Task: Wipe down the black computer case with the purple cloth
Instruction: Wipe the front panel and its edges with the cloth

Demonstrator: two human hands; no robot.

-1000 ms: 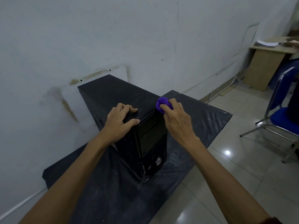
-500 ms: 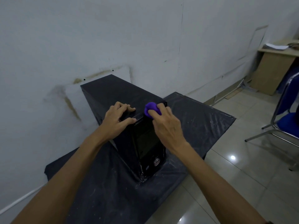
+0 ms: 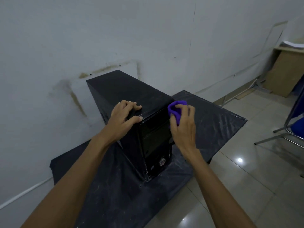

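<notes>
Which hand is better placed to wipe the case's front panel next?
The right hand: it grips the purple cloth at the upper front corner of the black computer case. The left hand rests on the case top, holding no cloth.

Mostly buried under the fingers of the right hand: cloth, only a purple bulge showing. Covered by the left hand: near top corner of the case. Too small to read: marks beside the round button low on the front. Cut off at 3 o'clock: chair. At 2 o'clock: desk, with blurred papers. Cut off at 6 o'clock: both forearms and the sheet.
</notes>
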